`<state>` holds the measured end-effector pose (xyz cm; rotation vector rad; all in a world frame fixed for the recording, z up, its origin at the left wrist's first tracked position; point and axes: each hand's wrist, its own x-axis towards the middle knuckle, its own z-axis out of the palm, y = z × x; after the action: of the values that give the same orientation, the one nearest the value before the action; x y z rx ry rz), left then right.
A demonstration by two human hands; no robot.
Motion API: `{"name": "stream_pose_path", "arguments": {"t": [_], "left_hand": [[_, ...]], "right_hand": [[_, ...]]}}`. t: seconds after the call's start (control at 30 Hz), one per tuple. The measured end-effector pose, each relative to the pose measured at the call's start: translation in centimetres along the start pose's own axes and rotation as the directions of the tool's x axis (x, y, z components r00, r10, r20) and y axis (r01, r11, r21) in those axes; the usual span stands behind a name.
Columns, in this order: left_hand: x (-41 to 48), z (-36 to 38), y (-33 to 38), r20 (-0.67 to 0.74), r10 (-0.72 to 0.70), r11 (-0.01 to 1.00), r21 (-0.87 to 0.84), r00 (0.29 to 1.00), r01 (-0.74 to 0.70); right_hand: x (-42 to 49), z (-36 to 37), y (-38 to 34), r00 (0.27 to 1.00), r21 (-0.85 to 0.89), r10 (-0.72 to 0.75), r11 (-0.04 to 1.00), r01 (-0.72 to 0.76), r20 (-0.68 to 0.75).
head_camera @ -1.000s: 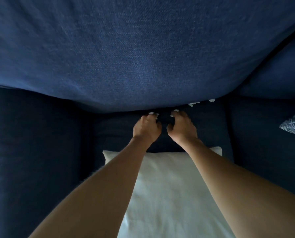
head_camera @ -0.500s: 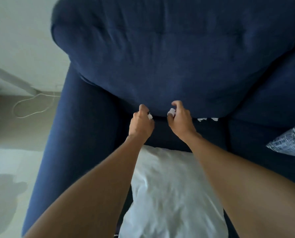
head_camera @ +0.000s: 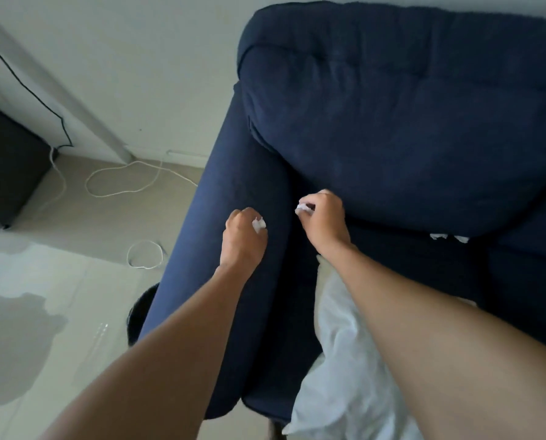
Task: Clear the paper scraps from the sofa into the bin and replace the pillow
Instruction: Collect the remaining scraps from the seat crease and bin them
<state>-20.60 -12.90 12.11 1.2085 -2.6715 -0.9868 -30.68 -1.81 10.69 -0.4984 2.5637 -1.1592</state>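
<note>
My left hand (head_camera: pixel 243 238) is closed on a small white paper scrap (head_camera: pixel 259 224) above the dark blue sofa's armrest (head_camera: pixel 221 198). My right hand (head_camera: pixel 324 217) pinches another white paper scrap (head_camera: pixel 304 208) near the crease under the back cushion (head_camera: pixel 408 122). Two more paper scraps (head_camera: pixel 449 238) lie on the seat under that cushion's edge, to the right. A white pillow (head_camera: pixel 344 376) lies on the seat beneath my right forearm. The dark rim of a bin (head_camera: pixel 141 309) shows on the floor, left of the armrest, mostly hidden by my left arm.
White cables (head_camera: pixel 122 182) loop across the pale tiled floor left of the sofa, with a smaller coil (head_camera: pixel 144 254) near the armrest. A black box-like unit (head_camera: pixel 8 166) stands at the far left against the wall.
The view has swung left and pulled back, showing the floor and bin. Both hands have come away from the cushion crease and shifted left, each holding a scrap; the left is now over the armrest.
</note>
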Motion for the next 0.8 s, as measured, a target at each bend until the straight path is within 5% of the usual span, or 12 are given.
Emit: {"name": "stream_pose_path", "arguments": {"t": [0.4,0.8], "left_hand": [[1.5,-10.8,-17.2,-0.138,-0.305,0.947,-0.15,0.942,0.284],[0.3,-15.0,-31.6,-0.122,-0.552,0.831,-0.159,0.825,0.533]], "right_hand": [[-3.4,16.7,-13.2,0.962,-0.105,-0.158,0.977,0.184,0.222],[-7.9,29.9,-17.7,0.813,-0.129,-0.173,0.948,0.29,0.556]]}}
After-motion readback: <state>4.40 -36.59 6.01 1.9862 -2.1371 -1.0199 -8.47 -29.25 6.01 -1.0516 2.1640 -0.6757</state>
